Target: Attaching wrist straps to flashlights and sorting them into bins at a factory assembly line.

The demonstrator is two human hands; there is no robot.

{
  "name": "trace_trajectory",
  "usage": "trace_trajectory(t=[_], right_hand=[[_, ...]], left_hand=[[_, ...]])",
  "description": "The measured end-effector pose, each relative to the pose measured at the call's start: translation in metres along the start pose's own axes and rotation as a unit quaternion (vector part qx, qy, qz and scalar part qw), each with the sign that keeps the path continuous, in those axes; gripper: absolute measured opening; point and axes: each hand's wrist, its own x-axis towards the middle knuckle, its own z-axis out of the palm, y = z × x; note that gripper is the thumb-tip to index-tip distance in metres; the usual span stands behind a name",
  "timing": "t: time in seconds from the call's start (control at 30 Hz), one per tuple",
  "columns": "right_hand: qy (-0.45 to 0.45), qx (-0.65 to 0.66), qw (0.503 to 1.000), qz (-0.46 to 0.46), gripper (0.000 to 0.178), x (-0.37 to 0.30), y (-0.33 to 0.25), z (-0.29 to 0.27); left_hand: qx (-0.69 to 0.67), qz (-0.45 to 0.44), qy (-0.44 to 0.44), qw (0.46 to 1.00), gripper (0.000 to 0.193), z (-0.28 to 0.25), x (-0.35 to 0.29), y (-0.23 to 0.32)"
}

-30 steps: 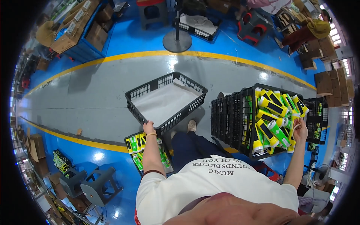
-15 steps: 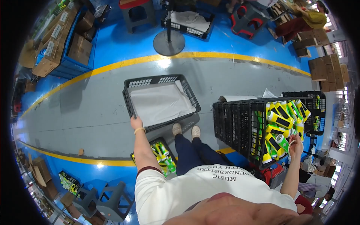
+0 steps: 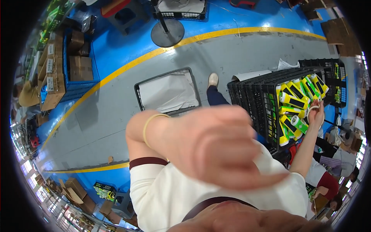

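Note:
My left hand [image 3: 216, 143] is raised close in front of the view and smeared by motion, its fingers too blurred to read. A yellow band circles that wrist. Beyond it on the grey floor sits a black plastic crate lined with white sheets [image 3: 166, 92], its near edge partly hidden by my arm. My right hand [image 3: 317, 114] is at the near-right rim of a stacked black crate [image 3: 272, 91], fingers curled and partly hidden. Inside that crate lie several yellow-and-green cylindrical pieces [image 3: 293, 101] with dark panels, close to my fingers.
A round-based black stand [image 3: 167, 33] and a grey stool with a red top [image 3: 123, 15] are at the far side. Cardboard boxes sit in a blue bin [image 3: 82, 73] at left. Other people [image 3: 324, 181] are at the lower right. One shoe [image 3: 213, 79] stands beside the lined crate.
My left hand has let go of the lined crate and come up close to the view. One foot has stepped forward to the right of that crate. My right hand stays at the stacked crate.

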Motion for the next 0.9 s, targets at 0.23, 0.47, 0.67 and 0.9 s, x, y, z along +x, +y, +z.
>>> trace_trajectory(t=[0.23,0.47,0.67,0.9], right_hand=[[0.041,-0.077,0.975,-0.204,0.024,0.102,-0.033,0.033],[0.087,-0.131,0.953,-0.258,0.018,0.202,-0.068,0.121],[0.003,-0.144,0.975,-0.172,0.014,0.291,-0.034,0.201],[-0.097,-0.113,0.987,-0.058,0.007,0.365,0.052,0.362]], left_hand=[[-0.007,0.112,0.0,0.994,0.023,0.015,0.111,-0.099],[0.22,0.177,-0.014,0.959,0.015,-0.034,0.25,-0.217],[0.289,0.256,-0.093,0.918,0.024,-0.072,0.31,-0.283],[-0.137,0.38,0.007,0.915,0.014,-0.124,0.299,-0.462]])
